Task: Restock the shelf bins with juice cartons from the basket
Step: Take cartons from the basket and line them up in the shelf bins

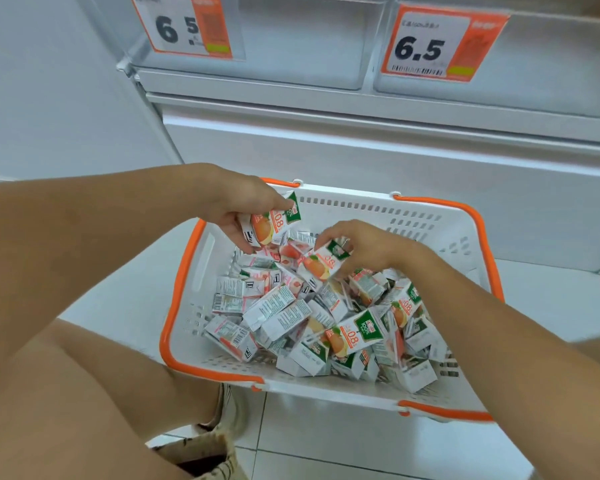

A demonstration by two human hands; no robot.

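Observation:
A white basket [426, 220] with orange handles sits on the floor, filled with several small juice cartons [284, 317] lying in a loose heap. My left hand [236, 206] grips an orange-printed carton [274, 223] lifted above the heap at the basket's far left. My right hand [364, 244] pinches another orange-printed carton [323, 263] just over the heap's middle. Above, two clear shelf bins [291, 46] [551, 64] carry orange price tags [430, 46] reading 6.5; nothing shows inside them.
The white shelf base [361, 147] stands right behind the basket. A white wall [49, 98] is on the left. My knee [66, 393] and shoe [229, 410] are at the lower left on the tiled floor [326, 445].

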